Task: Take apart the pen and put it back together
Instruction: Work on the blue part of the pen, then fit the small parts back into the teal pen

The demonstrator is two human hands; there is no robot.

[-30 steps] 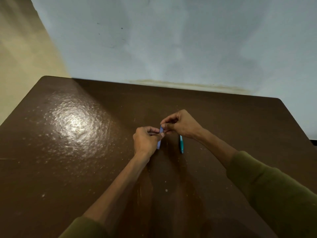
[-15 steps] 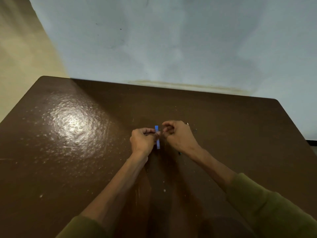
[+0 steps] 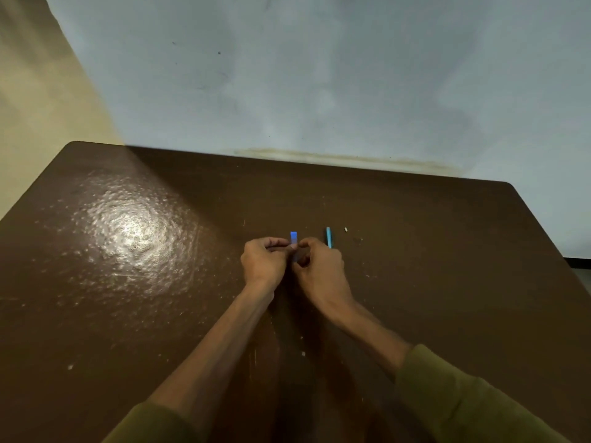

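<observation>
A short blue pen part [image 3: 293,238] stands upright between my two hands, its top end poking out above my fingers. My left hand [image 3: 264,263] pinches it from the left and my right hand [image 3: 320,270] closes on it from the right; its lower half is hidden by my fingers. A teal pen piece [image 3: 328,236] lies on the brown table [image 3: 128,314] just past my right hand, partly covered by my knuckles. A tiny pale piece [image 3: 346,229] rests on the table to the right of the teal piece.
The table's far edge runs along a pale blue wall [image 3: 319,75]. A bright glare patch [image 3: 131,231] sits on the left of the tabletop. Small white specks [image 3: 303,353] dot the surface near my forearms.
My right hand has drawn back toward me and closed in on the blue part beside my left hand, uncovering the teal piece and the tiny pale piece beyond it.
</observation>
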